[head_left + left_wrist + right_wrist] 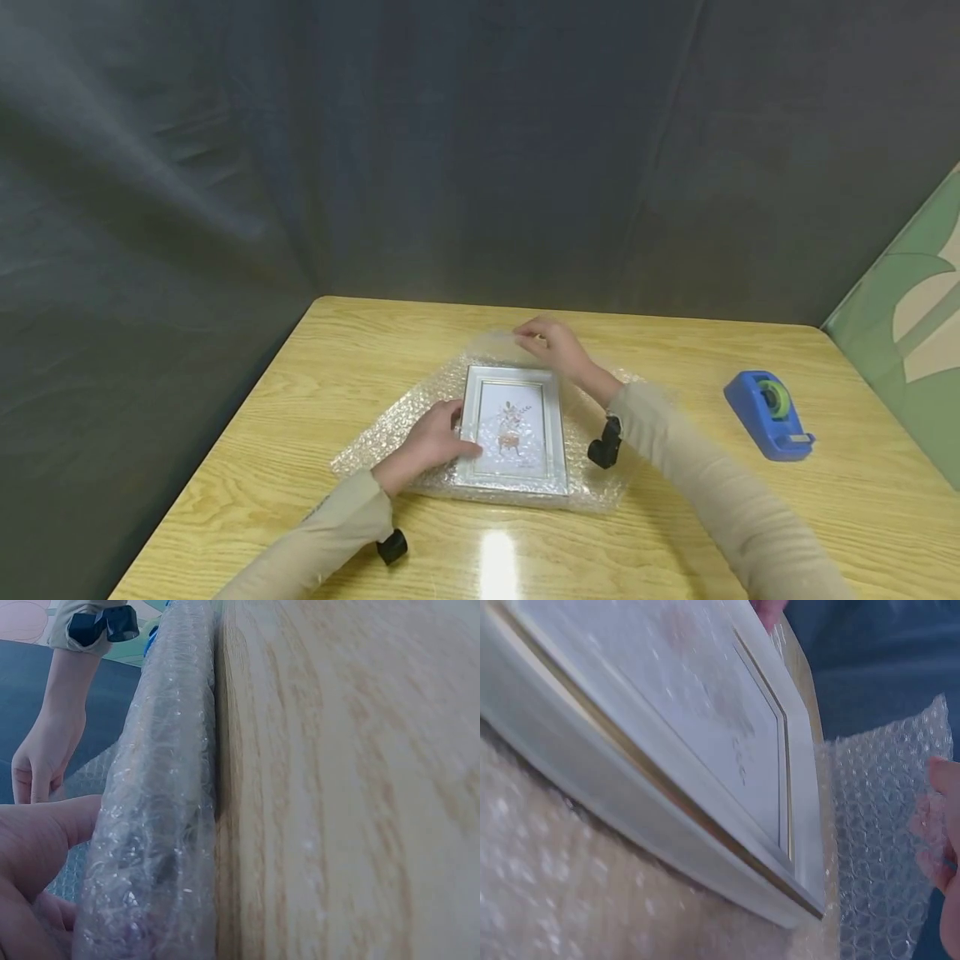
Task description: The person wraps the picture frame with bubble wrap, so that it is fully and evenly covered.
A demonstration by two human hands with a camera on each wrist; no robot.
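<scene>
A white picture frame (553, 433) with a plant print lies face up on a sheet of bubble wrap (390, 427). The near part of the wrap is folded up round the frame's near edge, as the bubble wrap (154, 795) in the left wrist view shows. My left hand (433, 435) grips the frame's left side, thumb over the front. Beyond the far edge, my right hand (557, 346) pinches the far part of the wrap and holds it raised. In the right wrist view, lifted bubble wrap (877, 825) hangs from the fingers (937, 847).
A blue tape dispenser (768, 417) with a green roll stands on the right of the wooden table (300, 467). Dark curtain (480, 167) hangs behind and to the left. A green patterned panel (922, 333) borders the right side.
</scene>
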